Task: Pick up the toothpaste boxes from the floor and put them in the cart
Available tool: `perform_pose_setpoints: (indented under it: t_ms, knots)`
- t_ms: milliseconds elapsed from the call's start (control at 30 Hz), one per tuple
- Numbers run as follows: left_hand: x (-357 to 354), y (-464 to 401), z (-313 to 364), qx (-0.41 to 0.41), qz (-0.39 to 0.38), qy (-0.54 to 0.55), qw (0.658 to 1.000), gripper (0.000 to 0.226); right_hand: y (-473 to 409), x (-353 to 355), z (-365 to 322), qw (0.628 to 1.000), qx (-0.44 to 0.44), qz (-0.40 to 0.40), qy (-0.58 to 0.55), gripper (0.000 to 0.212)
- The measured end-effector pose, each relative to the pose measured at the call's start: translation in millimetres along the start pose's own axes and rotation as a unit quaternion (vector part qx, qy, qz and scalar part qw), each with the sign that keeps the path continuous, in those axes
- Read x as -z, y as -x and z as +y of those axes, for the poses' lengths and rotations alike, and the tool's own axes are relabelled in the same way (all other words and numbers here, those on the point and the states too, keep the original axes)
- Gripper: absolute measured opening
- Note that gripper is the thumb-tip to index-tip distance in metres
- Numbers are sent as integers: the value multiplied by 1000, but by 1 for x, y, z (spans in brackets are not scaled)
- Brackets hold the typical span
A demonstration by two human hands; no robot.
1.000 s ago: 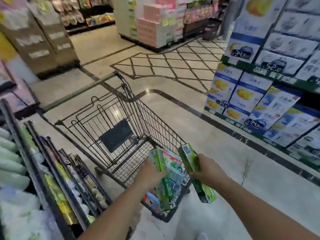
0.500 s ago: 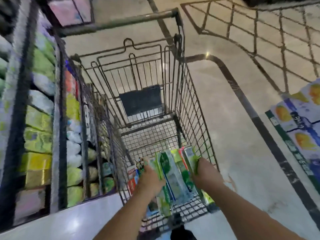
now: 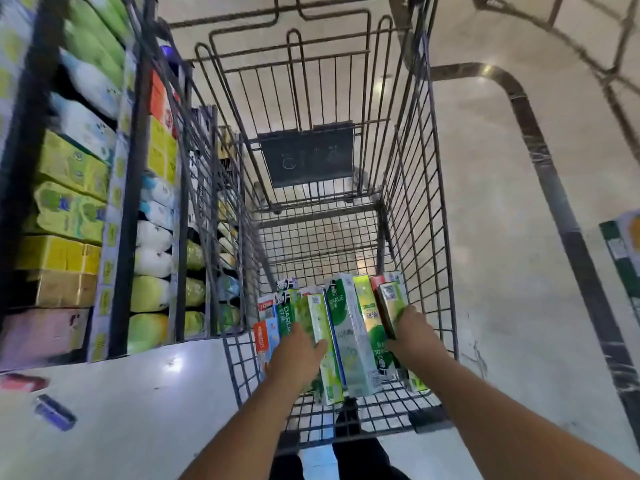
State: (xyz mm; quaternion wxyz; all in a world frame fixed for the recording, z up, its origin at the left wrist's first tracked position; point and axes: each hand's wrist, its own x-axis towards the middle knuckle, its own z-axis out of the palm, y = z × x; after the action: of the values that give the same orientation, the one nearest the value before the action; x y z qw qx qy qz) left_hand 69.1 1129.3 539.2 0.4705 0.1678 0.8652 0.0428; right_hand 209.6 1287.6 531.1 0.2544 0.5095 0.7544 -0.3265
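At the near end of the grey wire cart (image 3: 420,216), green-and-white toothpaste boxes (image 3: 349,337) are clamped between left hand (image 3: 298,355) and right hand (image 3: 412,337), fingers curled, presumably to lower them together.

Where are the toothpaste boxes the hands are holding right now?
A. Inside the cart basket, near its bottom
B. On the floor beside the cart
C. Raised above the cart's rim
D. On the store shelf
A: the left hand and right hand flank the bundle of toothpaste boxes down between the wire walls of the shopping cart, on its mesh bottom.
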Motion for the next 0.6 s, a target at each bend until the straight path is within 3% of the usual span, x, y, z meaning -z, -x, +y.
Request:
perform_pose_setpoints:
  t_ms: [167, 367, 500, 600]
  knots:
    - [25, 21, -8, -27, -7, -13, 1000, 52, 14, 20, -10, 996, 55, 13, 65, 48]
    - [93, 71, -29, -71, -13, -29, 997, 71, 70, 57, -61, 981, 160, -6, 106, 72]
    - [138, 117, -55, -79, 45, -12, 996, 58, 118, 78, -108, 961, 228, 5, 160, 76]
    - [162, 155, -81, -77, 62, -6, 995, 64, 153, 80, -140, 943, 276, 17, 184, 79]
